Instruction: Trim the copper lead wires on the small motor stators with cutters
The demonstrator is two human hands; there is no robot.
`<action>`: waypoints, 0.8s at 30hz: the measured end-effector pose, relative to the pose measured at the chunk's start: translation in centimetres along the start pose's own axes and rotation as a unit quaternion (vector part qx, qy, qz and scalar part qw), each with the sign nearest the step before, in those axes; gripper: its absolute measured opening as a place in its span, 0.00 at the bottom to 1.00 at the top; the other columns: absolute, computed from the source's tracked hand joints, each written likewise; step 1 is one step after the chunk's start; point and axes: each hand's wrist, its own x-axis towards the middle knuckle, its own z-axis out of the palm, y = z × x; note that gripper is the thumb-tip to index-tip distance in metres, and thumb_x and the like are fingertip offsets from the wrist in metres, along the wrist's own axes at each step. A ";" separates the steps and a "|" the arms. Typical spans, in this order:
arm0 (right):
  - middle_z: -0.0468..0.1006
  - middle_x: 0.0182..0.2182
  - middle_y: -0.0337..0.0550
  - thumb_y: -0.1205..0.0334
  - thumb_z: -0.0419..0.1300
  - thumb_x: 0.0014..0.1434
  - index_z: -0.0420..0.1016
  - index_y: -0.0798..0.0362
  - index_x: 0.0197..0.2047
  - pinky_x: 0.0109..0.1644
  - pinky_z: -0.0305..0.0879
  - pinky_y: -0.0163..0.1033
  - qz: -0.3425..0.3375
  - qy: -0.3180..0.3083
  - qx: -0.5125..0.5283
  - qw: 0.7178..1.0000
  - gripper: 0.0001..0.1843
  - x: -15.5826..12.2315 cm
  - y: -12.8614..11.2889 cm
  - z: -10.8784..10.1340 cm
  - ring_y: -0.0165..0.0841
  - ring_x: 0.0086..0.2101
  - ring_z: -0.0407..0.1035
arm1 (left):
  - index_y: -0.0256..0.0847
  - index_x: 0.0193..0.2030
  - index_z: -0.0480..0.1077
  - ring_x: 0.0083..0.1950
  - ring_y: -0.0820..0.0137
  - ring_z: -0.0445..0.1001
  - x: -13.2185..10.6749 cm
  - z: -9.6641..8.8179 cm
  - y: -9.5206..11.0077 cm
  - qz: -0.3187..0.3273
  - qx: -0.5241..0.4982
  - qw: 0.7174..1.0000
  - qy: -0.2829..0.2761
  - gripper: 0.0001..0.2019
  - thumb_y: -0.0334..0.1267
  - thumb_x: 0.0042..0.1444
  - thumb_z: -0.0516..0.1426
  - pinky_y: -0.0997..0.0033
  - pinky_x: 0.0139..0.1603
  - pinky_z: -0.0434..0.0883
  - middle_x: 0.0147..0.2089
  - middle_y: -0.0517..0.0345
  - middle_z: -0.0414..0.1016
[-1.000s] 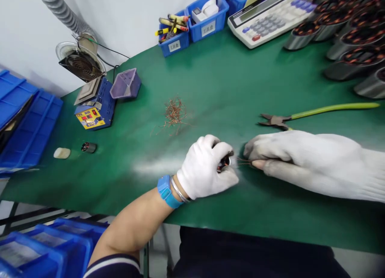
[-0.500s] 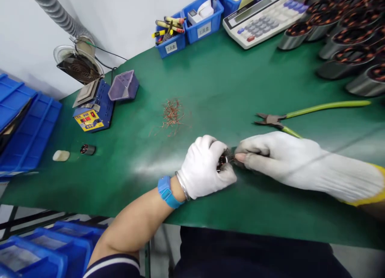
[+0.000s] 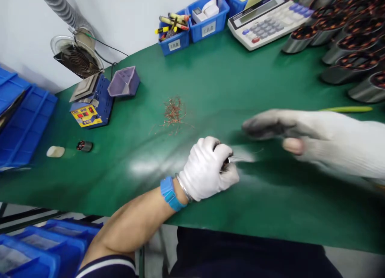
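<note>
My left hand [image 3: 209, 170], in a white glove, is closed around a small wound motor stator [image 3: 225, 164] just above the bench. Most of the stator is hidden by the fingers; a dark end with copper shows. To its right, apart from it, is my right hand [image 3: 288, 133], also gloved and blurred by motion. Its fingers are stretched out, the bare thumb tip apart from them, and nothing shows between them. The right hand and wrist cover most of the cutting pliers, leaving a green handle [image 3: 345, 109] in sight.
Copper wire scraps [image 3: 174, 111] lie mid-bench on the green mat [image 3: 210, 81]. Several larger stators [image 3: 350, 65] crowd the right back, beside a calculator [image 3: 264, 21]. At left are a blue solder pot unit [image 3: 92, 105], a purple tray [image 3: 124, 81] and another small stator [image 3: 84, 146].
My right hand has let go at the stator, opened and moved right and up over the pliers. My left hand keeps its hold. The camera view has shifted slightly.
</note>
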 end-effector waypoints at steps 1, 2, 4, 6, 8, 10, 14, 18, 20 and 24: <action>0.77 0.54 0.50 0.22 0.60 0.38 0.71 0.42 0.53 0.55 0.73 0.51 -0.013 0.026 0.024 0.999 0.45 0.1 -0.1 -0.2 0.49 0.53 0.72 | 0.41 0.39 0.69 0.43 0.61 0.67 0.0 0.0 0.0 0.003 0.002 1.000 0.001 0.06 0.36 0.55 0.53 0.61 0.43 0.70 0.39 0.51 0.65; 0.74 0.59 0.48 0.26 0.63 0.36 0.68 0.41 0.58 0.58 0.71 0.51 -0.014 0.022 0.043 0.999 0.48 0.2 -0.3 -0.2 0.50 0.58 0.69 | 0.41 0.39 0.69 0.43 0.61 0.67 0.0 0.0 0.0 0.006 0.003 1.000 0.002 0.06 0.36 0.55 0.53 0.61 0.42 0.70 0.39 0.51 0.65; 0.75 0.58 0.47 0.37 0.67 0.36 0.68 0.42 0.59 0.56 0.72 0.49 0.008 -0.053 0.028 0.998 0.46 0.7 -0.7 0.1 0.48 0.56 0.71 | 0.40 0.39 0.69 0.42 0.62 0.66 0.0 -0.1 0.0 0.012 0.005 1.000 0.001 0.07 0.36 0.56 0.52 0.61 0.41 0.70 0.39 0.50 0.65; 0.81 0.46 0.44 0.43 0.66 0.40 0.74 0.45 0.51 0.44 0.75 0.44 0.038 -0.165 -0.024 0.985 0.34 1.4 -1.3 0.8 0.42 0.43 0.76 | 0.41 0.39 0.69 0.41 0.62 0.66 0.0 -0.1 0.0 0.008 0.007 1.000 -0.004 0.07 0.37 0.56 0.52 0.61 0.41 0.70 0.40 0.51 0.65; 0.80 0.31 0.41 0.45 0.64 0.46 0.77 0.49 0.39 0.30 0.67 0.37 0.046 -0.263 -0.033 0.963 0.21 2.0 -1.6 1.6 0.34 0.29 0.72 | 0.42 0.38 0.68 0.42 0.61 0.65 0.1 -0.1 0.0 -0.004 0.002 1.000 -0.012 0.07 0.40 0.56 0.52 0.60 0.41 0.69 0.39 0.51 0.65; 0.75 0.23 0.39 0.45 0.64 0.50 0.75 0.53 0.30 0.24 0.57 0.34 0.049 -0.308 0.022 0.950 0.18 2.4 -1.7 2.5 0.27 0.22 0.63 | 0.42 0.36 0.66 0.41 0.61 0.65 0.2 -0.1 0.1 -0.015 -0.006 1.000 -0.016 0.08 0.43 0.55 0.54 0.60 0.42 0.69 0.39 0.52 0.65; 0.73 0.21 0.40 0.45 0.64 0.54 0.74 0.56 0.28 0.25 0.57 0.32 0.074 -0.289 0.119 0.947 0.20 2.3 -1.7 3.5 0.25 0.21 0.62 | 0.42 0.34 0.64 0.40 0.61 0.64 0.4 -0.1 0.4 -0.037 -0.012 0.999 -0.015 0.06 0.41 0.53 0.54 0.60 0.41 0.68 0.38 0.52 0.65; 0.72 0.19 0.40 0.43 0.65 0.53 0.72 0.56 0.26 0.24 0.56 0.31 0.082 -0.270 0.119 0.952 0.22 1.9 -1.9 3.8 0.25 0.20 0.61 | 0.43 0.34 0.61 0.40 0.61 0.65 0.4 0.0 0.5 -0.048 -0.020 0.999 0.006 0.05 0.39 0.52 0.54 0.59 0.42 0.67 0.38 0.52 0.64; 0.72 0.19 0.41 0.42 0.64 0.54 0.71 0.56 0.26 0.24 0.57 0.31 0.075 -0.263 0.134 0.952 0.23 1.9 -1.9 3.8 0.25 0.20 0.62 | 0.43 0.35 0.60 0.40 0.62 0.65 0.3 -0.1 0.6 -0.054 -0.037 0.998 0.020 0.05 0.39 0.53 0.54 0.60 0.41 0.68 0.37 0.52 0.64; 0.73 0.19 0.41 0.41 0.62 0.54 0.71 0.55 0.26 0.25 0.56 0.32 0.071 -0.244 0.133 0.958 0.24 1.7 -1.5 4.1 0.26 0.20 0.63 | 0.43 0.39 0.59 0.39 0.63 0.66 0.2 -0.1 0.7 -0.089 -0.078 0.992 0.032 0.09 0.38 0.51 0.55 0.59 0.42 0.69 0.38 0.53 0.65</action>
